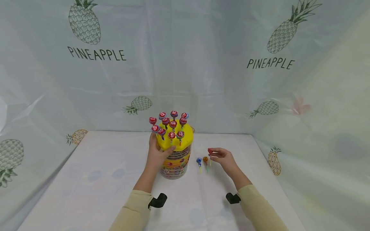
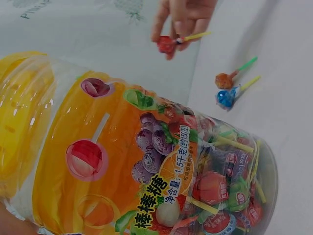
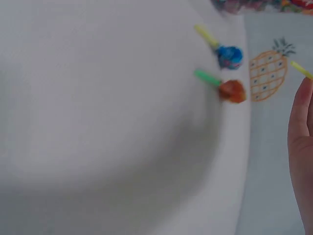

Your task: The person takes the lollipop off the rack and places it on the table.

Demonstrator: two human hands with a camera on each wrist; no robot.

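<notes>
- Pale pineapple-printed sheets [image 1: 179,64] hang behind and along both sides of the desk.
- The white-covered desk [image 1: 110,173] has its far edge straight ahead and its side edges running down towards the viewer.
- A ribbed clear jar [image 1: 174,163] stands near the middle of the desk's far edge; its label shows fruit and a lollipop, and wrapped sweets fill its lower part.
- A yellow lid [image 1: 187,136] tops the jar.
- The left hand [image 1: 156,156] grips the jar at its top left: thumb on the front of the lid's rim, the other fingers round the side and partly hidden.
- The right hand [image 1: 224,157] is over the right half of the desk, its fingers pinching a red lollipop [image 2: 166,45] with a yellow stick.
- Red-topped lollipops [image 1: 172,124] stand upright in a cluster on the lid.
- A blue lollipop [image 1: 198,160] and an orange lollipop [image 1: 205,159] lie side by side between jar and right hand, blue nearer the jar, sticks pointing towards the desk's near edge; one stick is yellow, the other green.
</notes>
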